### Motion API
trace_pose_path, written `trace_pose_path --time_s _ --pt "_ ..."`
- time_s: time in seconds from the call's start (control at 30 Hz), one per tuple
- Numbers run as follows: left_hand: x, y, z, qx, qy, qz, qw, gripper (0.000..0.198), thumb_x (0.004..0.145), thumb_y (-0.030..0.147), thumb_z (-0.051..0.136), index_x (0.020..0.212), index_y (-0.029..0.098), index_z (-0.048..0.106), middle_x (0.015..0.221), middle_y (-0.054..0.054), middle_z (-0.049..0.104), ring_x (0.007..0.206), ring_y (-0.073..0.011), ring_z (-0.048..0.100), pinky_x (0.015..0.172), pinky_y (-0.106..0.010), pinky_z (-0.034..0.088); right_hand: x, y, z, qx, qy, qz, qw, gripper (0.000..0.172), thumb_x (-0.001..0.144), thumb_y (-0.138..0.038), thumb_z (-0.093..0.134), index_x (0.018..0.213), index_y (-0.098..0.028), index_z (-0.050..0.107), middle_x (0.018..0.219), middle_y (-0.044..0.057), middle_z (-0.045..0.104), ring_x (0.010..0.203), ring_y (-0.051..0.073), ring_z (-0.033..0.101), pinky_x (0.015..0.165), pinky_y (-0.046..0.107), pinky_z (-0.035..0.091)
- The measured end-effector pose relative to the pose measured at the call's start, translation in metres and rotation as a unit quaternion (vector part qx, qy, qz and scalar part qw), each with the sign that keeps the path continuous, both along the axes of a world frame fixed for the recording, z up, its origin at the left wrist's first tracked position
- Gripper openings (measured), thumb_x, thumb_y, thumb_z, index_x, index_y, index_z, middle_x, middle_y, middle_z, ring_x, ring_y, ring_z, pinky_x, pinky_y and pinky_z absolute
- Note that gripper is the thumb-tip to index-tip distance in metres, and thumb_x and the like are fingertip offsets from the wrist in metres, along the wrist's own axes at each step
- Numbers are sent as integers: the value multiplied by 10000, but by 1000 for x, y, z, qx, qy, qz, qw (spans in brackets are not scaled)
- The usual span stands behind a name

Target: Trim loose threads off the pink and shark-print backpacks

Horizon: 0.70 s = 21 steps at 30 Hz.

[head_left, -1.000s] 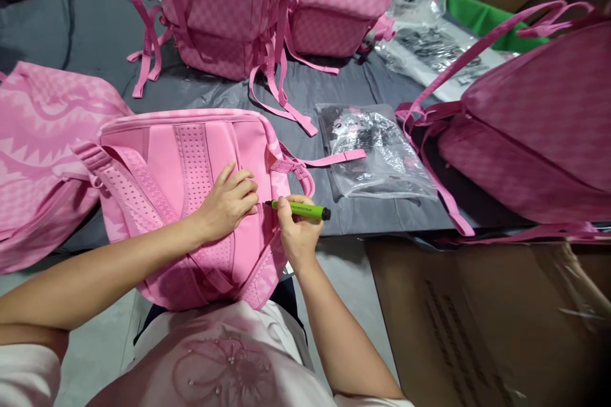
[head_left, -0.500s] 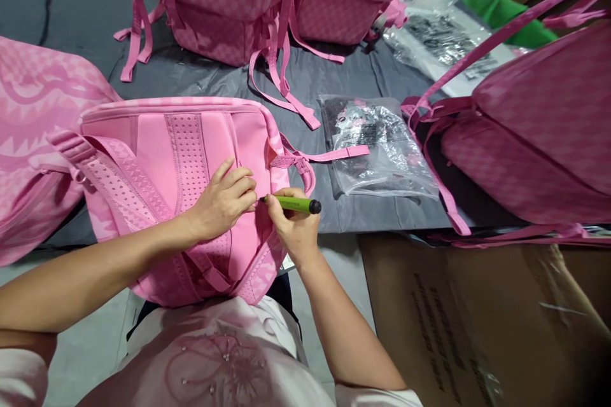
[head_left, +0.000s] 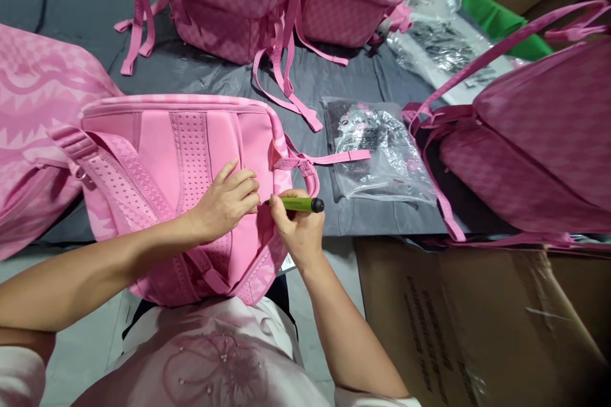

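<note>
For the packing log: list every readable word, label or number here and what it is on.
None can be read.
Cardboard box: dark print, too blurred.
Clear plastic bag: dark print, unreadable.
White tag under the pink backpack: too small.
Green pen: no legible marking.

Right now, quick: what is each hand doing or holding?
Left hand: holds nothing, fingers curled, pressing on the back panel of the pink backpack.
Right hand: closed on the green pen, tip at the backpack.

- A table under a dark grey cover [head_left: 86, 19] carried everything.
- Pink backpacks [head_left: 229, 0] stood on it.
- A clear plastic packet [head_left: 382, 152] lay flat beside them.
</note>
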State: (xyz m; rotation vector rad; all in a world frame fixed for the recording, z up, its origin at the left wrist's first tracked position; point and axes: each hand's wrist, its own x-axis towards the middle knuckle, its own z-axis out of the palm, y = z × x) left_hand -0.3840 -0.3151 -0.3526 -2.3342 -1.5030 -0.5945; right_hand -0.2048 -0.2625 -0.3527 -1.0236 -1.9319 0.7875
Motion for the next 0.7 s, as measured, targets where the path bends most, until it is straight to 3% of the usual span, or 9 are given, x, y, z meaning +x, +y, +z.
trace_pose_path --time_s 0.7 --pt "-2 3 0 -4 -16 -10 1000 123 951 244 578 869 181 644 990 -49 708 1114 -225 589 1126 -503 371 3 0 -3 -56 19 -3 998 209 894 -392 639 824 -195 642 700 11 675 561 138 615 544 256 477"
